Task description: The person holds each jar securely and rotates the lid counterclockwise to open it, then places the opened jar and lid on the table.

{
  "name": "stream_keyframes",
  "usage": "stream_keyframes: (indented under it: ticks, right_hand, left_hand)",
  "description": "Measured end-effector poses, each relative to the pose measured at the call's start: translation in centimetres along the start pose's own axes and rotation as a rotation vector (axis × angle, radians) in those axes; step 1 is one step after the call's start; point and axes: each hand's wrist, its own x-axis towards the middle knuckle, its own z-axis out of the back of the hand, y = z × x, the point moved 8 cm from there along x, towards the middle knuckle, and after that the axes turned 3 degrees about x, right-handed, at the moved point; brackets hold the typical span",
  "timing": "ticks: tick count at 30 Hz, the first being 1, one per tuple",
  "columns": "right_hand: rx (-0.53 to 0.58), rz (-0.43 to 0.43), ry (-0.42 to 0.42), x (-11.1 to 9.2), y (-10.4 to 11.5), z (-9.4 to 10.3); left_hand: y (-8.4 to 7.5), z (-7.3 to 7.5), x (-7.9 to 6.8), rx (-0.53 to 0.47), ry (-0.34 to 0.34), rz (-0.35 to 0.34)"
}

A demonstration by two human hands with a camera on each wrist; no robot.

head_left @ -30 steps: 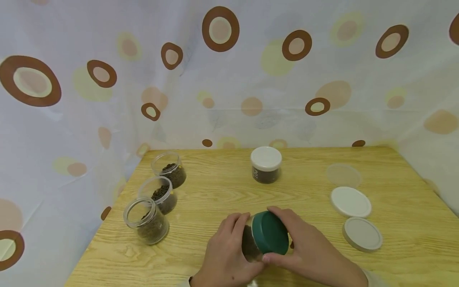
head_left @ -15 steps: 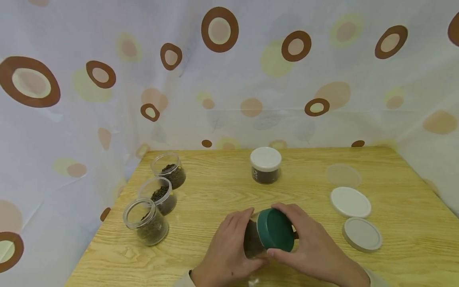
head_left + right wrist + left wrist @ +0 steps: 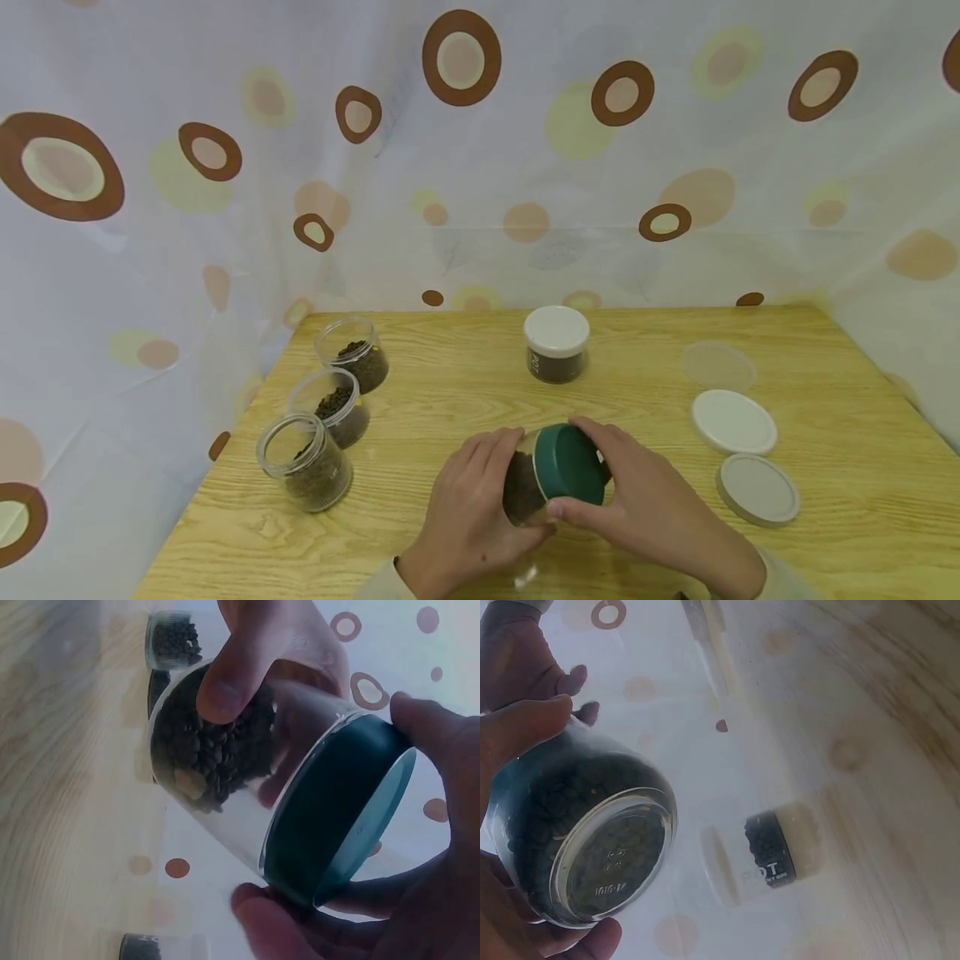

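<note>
A clear jar (image 3: 217, 757) part-filled with dark seed-like bits is held tilted above the near part of the table, its bottom turned to the left wrist camera. My left hand (image 3: 472, 508) grips the jar body, thumb on one side and fingers on the other. The green lid (image 3: 573, 464) sits on the jar's mouth, facing right. My right hand (image 3: 645, 508) holds this lid by its rim between thumb and fingers. In the right wrist view, the lid (image 3: 337, 814) lies across the jar's mouth; whether it is threaded on, I cannot tell.
Lidless jars with dark contents, the nearest jar (image 3: 307, 467) among them, line the table's left side. A white-lidded jar (image 3: 556, 343) stands at the back. At right lie a translucent lid (image 3: 718, 367), a white lid (image 3: 733, 422) and a grey lid (image 3: 757, 490). Patterned curtain (image 3: 480, 167) surrounds the table.
Both hands and the jar shifted slightly right, then a little back left and up. The right hand's fingers changed position slightly on the green lid. The other jars and lids stayed put.
</note>
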Motion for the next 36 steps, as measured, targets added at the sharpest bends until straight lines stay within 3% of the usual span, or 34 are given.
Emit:
stream_keyframes:
  ticks: [7, 18, 26, 36]
  right_hand:
    - [-0.007, 0.025, -0.029, 0.2, 0.0, 0.1]
    - [0.024, 0.146, 0.031, 0.2, -0.6, 0.0]
    - [0.060, 0.179, 0.086, 0.4, -0.8, 0.0]
    - [-0.055, 0.408, 0.009, -0.2, 0.5, 0.3]
  left_hand:
    - [0.0, -0.3, 0.1, 0.032, -0.001, 0.013]
    - [-0.1, -0.1, 0.4, 0.013, -0.023, -0.002]
    - [-0.3, -0.2, 0.5, 0.023, -0.044, -0.028]
    - [0.3, -0.6, 0.3, -0.086, 0.060, -0.011]
